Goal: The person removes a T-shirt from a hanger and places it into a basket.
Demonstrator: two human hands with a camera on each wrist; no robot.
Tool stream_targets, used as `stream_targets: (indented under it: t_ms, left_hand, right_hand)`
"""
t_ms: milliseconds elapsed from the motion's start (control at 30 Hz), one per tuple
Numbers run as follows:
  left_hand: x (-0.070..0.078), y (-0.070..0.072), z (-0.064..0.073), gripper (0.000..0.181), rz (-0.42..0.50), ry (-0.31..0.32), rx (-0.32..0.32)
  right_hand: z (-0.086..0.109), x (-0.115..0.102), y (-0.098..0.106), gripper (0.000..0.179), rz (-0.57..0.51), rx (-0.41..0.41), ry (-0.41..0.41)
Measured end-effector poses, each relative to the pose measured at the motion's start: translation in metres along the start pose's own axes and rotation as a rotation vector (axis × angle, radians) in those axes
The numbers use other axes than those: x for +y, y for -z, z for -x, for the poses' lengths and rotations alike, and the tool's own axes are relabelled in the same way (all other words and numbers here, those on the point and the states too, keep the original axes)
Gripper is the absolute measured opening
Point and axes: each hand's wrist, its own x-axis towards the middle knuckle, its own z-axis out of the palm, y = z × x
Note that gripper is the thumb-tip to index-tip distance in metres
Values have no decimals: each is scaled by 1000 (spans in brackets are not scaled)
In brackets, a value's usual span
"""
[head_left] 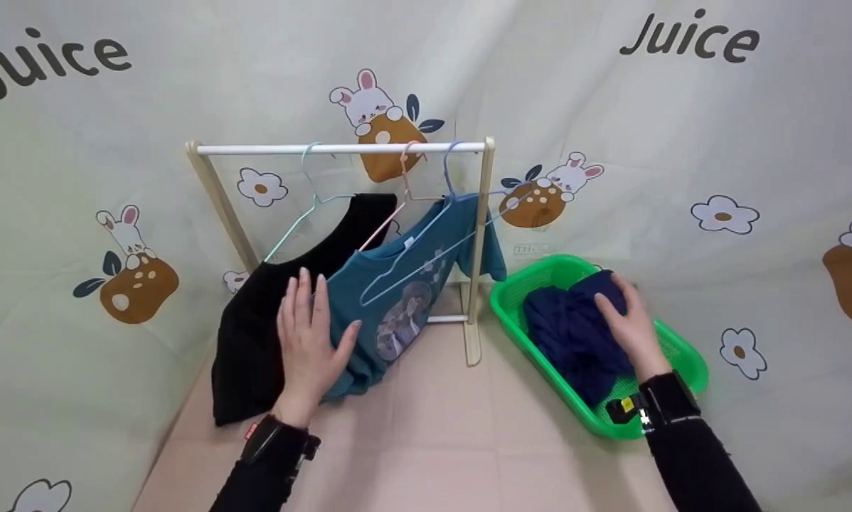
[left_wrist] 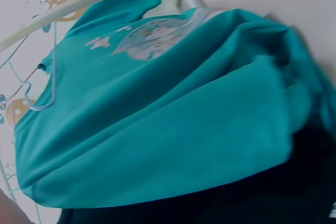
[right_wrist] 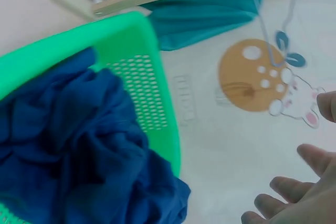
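My left hand [head_left: 311, 348] is held with its fingers straight in front of a teal T-shirt [head_left: 355, 299] and a black garment [head_left: 252, 341], both hanging from the rack. In the left wrist view the teal T-shirt [left_wrist: 131, 108] fills most of the picture, and only a bit of skin shows at the lower left. My right hand [head_left: 632, 334] is over a crumpled navy garment [head_left: 568, 334] in a green basket [head_left: 690, 366]. The right wrist view shows its fingers [right_wrist: 289, 188] spread, beside the navy cloth [right_wrist: 105, 150] and gripping nothing.
A small rack has a white rail [head_left: 255, 150] and wooden posts [head_left: 484, 235]. The mint hanger [head_left: 287, 238] carries the black garment, the pink hanger [head_left: 405, 174] the teal one. A bare purple hanger [head_left: 447, 167] hangs at the right end. Behind is a printed curtain [head_left: 611, 107].
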Motion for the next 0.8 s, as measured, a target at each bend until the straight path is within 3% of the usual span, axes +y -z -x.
stream_targets:
  t_ms: [67, 133, 233, 433, 800]
  left_hand:
    - [1, -1, -11, 78, 7, -13, 8]
    - [3, -2, -20, 77, 11, -24, 2]
    - [4, -4, -30, 74, 10, -49, -13]
    - [10, -5, -46, 70, 20, -68, -50]
    - [31, -18, -83, 64, 51, -21, -144]
  right_hand:
    - [7, -9, -6, 74, 58, -1, 19]
    - [20, -34, -11, 75, 113, -22, 7]
    - [28, -42, -19, 70, 184, -30, -11]
    - [34, -30, -36, 71, 275, -60, -31]
    - [45, -17, -62, 74, 331, -43, 40]
